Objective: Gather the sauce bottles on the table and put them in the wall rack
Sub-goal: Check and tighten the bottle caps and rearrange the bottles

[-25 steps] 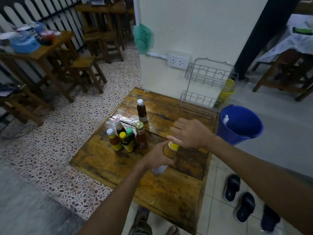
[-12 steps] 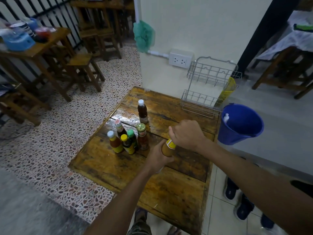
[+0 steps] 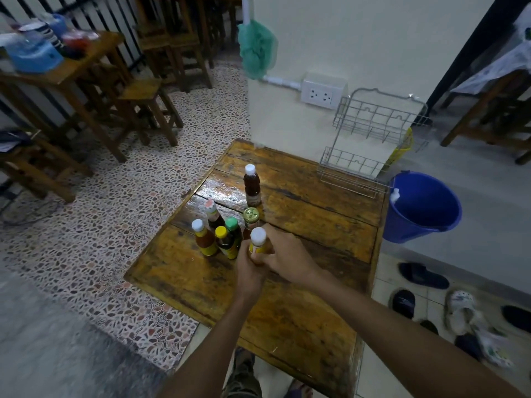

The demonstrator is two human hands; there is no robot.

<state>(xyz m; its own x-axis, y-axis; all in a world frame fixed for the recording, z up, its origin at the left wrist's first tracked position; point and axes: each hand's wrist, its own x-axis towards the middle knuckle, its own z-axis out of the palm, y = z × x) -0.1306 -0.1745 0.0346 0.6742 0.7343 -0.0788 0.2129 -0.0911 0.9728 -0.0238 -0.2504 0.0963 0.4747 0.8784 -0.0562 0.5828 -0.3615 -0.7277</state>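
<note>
Both my hands are wrapped round the white-capped bottle (image 3: 257, 245) at centre frame: my left hand (image 3: 247, 270) curls round its body from below, my right hand (image 3: 283, 257) clasps it from the right. It stands upright, cap toward me, just right of the bottle cluster (image 3: 219, 234), touching or nearly so. The wall rack (image 3: 370, 145) lies up and to the right, beyond open bench (image 3: 316, 219), so my right arm is the nearer. One lone bottle (image 3: 252, 186) stands left of that line; the bench's right edge and the blue bucket (image 3: 422, 208) sit beneath the rack.
</note>
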